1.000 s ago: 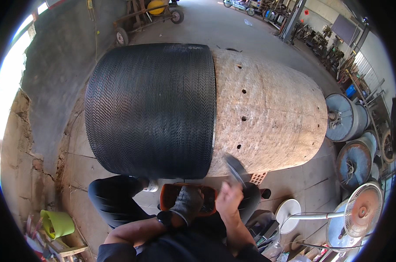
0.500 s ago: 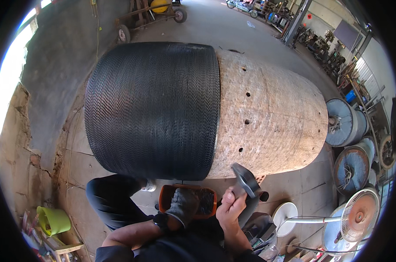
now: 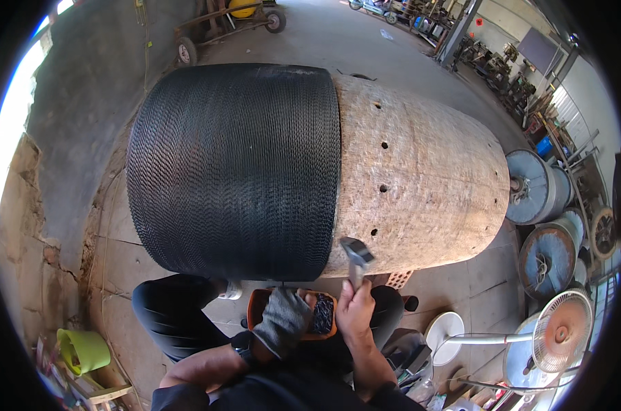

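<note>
Across the middle of the frame, a large, pale, rough-surfaced cylinder (image 3: 434, 171) bears a tightly ridged black wrapping (image 3: 235, 171) over its left part, while its right part, pierced by dark round holes (image 3: 384, 188), is bare, so the wrapping looks roughly half done. At bottom centre, the right hand (image 3: 356, 309) grips a grey metal hammer (image 3: 357, 255) before the cylinder's lower edge; the left hand (image 3: 283, 316), in a grey knitted glove (image 3: 276, 330), reaches over an orange plastic tub (image 3: 321, 336) of dark pieces (image 3: 322, 315), and whether it grasps any cannot be told.
</note>
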Action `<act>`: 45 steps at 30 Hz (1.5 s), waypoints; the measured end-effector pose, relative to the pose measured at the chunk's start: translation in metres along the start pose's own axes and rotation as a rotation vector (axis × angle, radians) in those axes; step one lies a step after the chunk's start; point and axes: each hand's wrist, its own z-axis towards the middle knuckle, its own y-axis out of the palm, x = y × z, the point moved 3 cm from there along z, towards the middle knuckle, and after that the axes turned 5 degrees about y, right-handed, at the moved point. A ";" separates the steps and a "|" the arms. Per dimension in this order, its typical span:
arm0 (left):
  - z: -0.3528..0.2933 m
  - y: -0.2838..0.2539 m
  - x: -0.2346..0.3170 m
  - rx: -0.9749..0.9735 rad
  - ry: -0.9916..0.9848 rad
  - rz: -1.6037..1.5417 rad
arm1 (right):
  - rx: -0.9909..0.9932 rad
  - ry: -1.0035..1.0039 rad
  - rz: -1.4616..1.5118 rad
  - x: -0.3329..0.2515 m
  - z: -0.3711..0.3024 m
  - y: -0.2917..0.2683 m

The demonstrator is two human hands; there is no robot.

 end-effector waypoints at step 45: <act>0.088 -0.049 0.010 0.418 0.256 -0.040 | 0.032 -0.039 0.287 0.026 -0.026 -0.014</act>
